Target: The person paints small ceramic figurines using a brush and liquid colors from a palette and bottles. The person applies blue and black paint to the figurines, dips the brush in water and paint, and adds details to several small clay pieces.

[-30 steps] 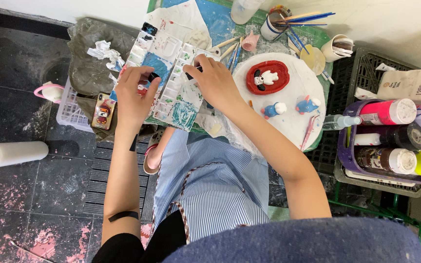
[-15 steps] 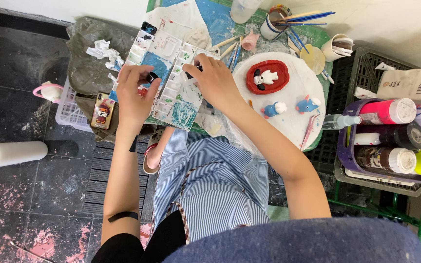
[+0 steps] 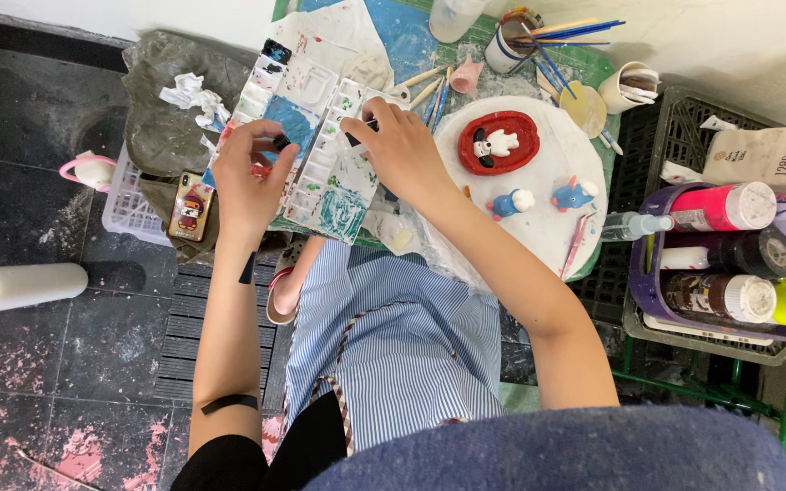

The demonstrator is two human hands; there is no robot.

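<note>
A white paint palette (image 3: 316,136) with many smeared wells, blue and teal among them, lies on the table's left part. My left hand (image 3: 246,182) hovers over its left edge and pinches a small black cap (image 3: 280,143) between thumb and fingers. Over the palette's right side, my right hand (image 3: 400,150) grips a small black tube (image 3: 357,136) whose end points toward the cap. The two hands are a short gap apart. A striped blue apron (image 3: 393,336) covers my lap below.
Right of the palette, a round white board (image 3: 548,236) carries a red dish with a dog figurine (image 3: 499,143) and two blue figurines (image 3: 573,194). Brush cups (image 3: 516,41) stand behind; a purple basket of paint bottles (image 3: 648,300) sits right. A phone (image 3: 191,206) and paper roll (image 3: 15,288) lie left.
My left fingers have shifted slightly on the black cap. Both hands otherwise stay over the palette.
</note>
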